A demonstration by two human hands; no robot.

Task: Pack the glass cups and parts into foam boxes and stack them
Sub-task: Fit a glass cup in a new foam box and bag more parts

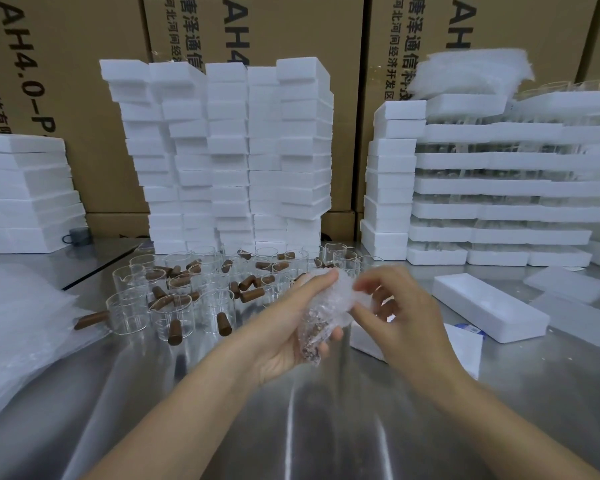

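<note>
Left hand (291,327) grips bubble-wrapped bundle (329,306) — right hand (395,306) fingers pinch its wrap. Light, soft outside, likely fragile inside — support from beneath.

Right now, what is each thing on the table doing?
Bubble wrap bundle: held above the table.
Left hand: grips the bundle.
Right hand: pinches the bundle.
Glass cups: upright, unpacked.
Brown parts: scattered among the cups.
Foam box: flat on the table.
Foam stacks: piled at the back.
</note>
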